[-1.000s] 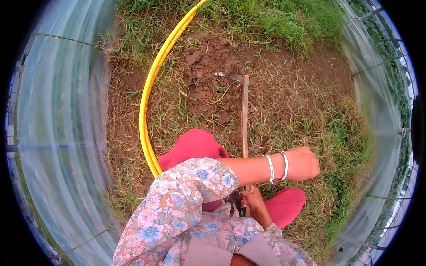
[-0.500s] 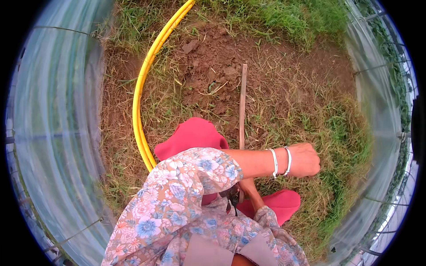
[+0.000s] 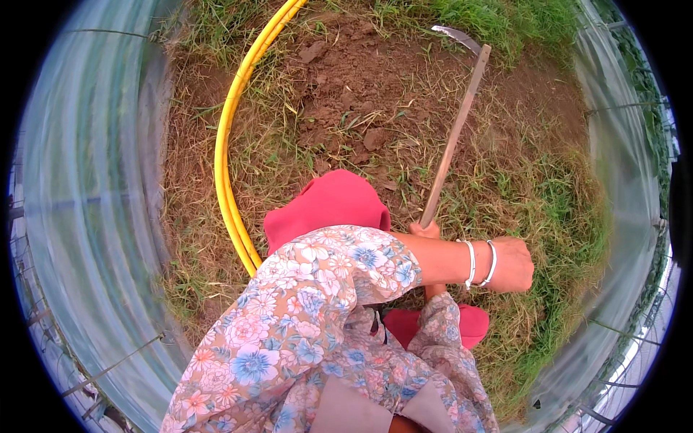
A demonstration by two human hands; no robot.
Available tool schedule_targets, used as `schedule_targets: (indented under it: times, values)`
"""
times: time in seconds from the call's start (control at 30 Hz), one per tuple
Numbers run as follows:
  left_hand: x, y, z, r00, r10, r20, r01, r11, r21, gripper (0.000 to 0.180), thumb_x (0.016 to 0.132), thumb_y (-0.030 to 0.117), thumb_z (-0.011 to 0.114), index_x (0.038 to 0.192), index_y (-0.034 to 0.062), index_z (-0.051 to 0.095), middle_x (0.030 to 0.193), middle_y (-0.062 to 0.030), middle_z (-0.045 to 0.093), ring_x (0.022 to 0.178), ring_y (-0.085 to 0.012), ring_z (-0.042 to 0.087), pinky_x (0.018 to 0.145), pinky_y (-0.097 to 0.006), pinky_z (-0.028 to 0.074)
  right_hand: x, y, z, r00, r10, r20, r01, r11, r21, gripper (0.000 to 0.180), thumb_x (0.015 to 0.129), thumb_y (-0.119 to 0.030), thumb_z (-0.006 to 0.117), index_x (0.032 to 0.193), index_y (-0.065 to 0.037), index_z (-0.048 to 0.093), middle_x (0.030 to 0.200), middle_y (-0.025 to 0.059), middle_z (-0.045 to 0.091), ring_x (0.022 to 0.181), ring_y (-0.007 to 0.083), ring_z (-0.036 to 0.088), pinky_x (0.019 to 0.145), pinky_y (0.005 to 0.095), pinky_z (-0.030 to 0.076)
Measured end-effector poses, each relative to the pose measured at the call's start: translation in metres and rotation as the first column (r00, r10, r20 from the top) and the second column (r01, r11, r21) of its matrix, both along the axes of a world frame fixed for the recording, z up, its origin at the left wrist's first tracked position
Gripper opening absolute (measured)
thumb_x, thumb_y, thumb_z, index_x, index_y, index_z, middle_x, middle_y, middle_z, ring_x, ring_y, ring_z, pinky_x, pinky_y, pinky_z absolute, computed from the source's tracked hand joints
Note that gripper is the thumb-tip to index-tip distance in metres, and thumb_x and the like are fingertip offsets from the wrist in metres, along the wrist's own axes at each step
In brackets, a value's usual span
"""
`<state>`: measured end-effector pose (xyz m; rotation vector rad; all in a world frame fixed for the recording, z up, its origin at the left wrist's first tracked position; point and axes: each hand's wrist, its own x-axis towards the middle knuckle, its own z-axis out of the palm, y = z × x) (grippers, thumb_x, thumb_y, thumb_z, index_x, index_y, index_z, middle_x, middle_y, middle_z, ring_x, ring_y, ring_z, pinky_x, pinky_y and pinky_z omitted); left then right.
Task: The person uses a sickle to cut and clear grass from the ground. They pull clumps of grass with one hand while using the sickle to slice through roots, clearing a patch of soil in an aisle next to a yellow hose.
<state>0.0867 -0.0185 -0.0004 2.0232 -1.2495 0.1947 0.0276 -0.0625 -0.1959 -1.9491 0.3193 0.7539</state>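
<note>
1. Sickle (image 3: 456, 133), right of centre: its long wooden handle (image 3: 445, 164) slants forward and rightward; its curved blade (image 3: 456, 34), at the far end, points left where bare soil (image 3: 346, 86) meets green grass (image 3: 498, 22). Contact between blade and ground cannot be told.
2. Hazards, as judged: a stroke pulled hard toward the body could carry the blade near the red trousers (image 3: 328, 209) over the left knee; one drifting wide to the left could snag the yellow tubing (image 3: 221, 169).
3. Further hazard: the left forearm (image 3: 442, 261) crosses above the handle's near part, so a sharp upward jerk could strike it or check the stroke.
4. Right grip (image 3: 424, 229): fingers wrapped round the handle, just beyond the left forearm, which hides the wrist.
5. Left grip (image 3: 512, 265): clenched in a fist, back upward, no object showing; the forearm runs across the body to the right, with white bands (image 3: 473, 263) at the wrist and a floral sleeve (image 3: 289, 310) above.
</note>
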Motion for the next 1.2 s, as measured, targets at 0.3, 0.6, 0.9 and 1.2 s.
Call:
schedule_targets:
  times: [0.3,0.6,0.9,1.2]
  values:
    - [0.008,-0.01,0.009,0.999,0.032,-0.013,-0.033,0.995,-0.095,0.006,0.061,0.012,0.067,0.062,0.0066,0.069,0.063,-0.0121,0.065,0.062,-0.0293,0.067,0.052,-0.039,0.053,-0.096,-0.04,0.07,0.92,0.171,-0.352,-0.166,0.985,0.043,0.019,0.083,-0.006,0.06,0.098,0.003,0.055,0.064,0.006,0.057,0.047,0.0147,0.053,0.039,0.0312,0.043]
    - [0.016,-0.003,0.016,0.998,0.052,-0.022,-0.055,0.987,-0.148,0.007,0.059,0.013,0.068,0.062,0.0068,0.068,0.062,-0.011,0.065,0.063,-0.0292,0.066,0.051,-0.041,0.053,-0.054,-0.045,0.046,0.983,-0.077,-0.168,0.081,0.997,0.013,0.012,0.083,-0.003,0.057,0.093,0.003,0.058,0.062,0.0068,0.056,0.046,0.014,0.052,0.039,0.0303,0.042]
    - [0.011,-0.003,0.018,0.999,0.029,-0.021,-0.031,0.991,-0.129,0.005,0.06,0.012,0.066,0.062,0.008,0.069,0.063,-0.0102,0.066,0.063,-0.0289,0.067,0.051,-0.04,0.054,-0.098,-0.042,0.073,0.823,0.016,-0.568,0.034,0.996,0.077,0.014,0.083,-0.001,0.056,0.096,0.003,0.059,0.062,0.007,0.057,0.047,0.0143,0.053,0.04,0.0305,0.043]
    - [0.005,-0.01,0.026,0.997,-0.05,-0.055,0.046,0.996,-0.081,0.011,0.071,0.011,0.063,0.075,0.0091,0.073,0.078,-0.0106,0.071,0.077,-0.0296,0.069,0.061,-0.041,0.056,-0.161,-0.078,0.135,0.947,0.197,-0.255,-0.26,0.934,-0.245,0.02,0.076,-0.005,0.058,0.094,0.001,0.054,0.058,0.0092,0.055,0.05,0.0186,0.054,0.048,0.0341,0.044]
